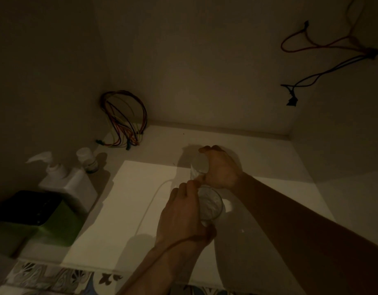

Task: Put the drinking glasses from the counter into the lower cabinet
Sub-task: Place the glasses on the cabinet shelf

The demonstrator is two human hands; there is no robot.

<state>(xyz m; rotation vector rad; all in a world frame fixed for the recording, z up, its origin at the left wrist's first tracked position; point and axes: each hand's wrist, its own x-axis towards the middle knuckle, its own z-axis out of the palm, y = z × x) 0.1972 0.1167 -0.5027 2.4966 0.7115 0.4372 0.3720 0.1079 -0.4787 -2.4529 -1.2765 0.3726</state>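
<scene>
Inside the cabinet (pixel 269 158), dim. Left: bottles (pixel 73 182) against the wall. Left hand (pixel 183 211) grips the near glass (pixel 210 205) by its side; right hand (pixel 220 167) clasps the far glass (pixel 199 166). Both appear held low for setting down, adjacent.

Two drinking glasses stand on the cabinet floor (pixel 141 199), the far glass (pixel 197 167) just behind the near glass (pixel 210 206); a pump bottle (pixel 71 184) stands at the left wall. A wire bundle (pixel 124 118) hangs in the back left corner.
</scene>
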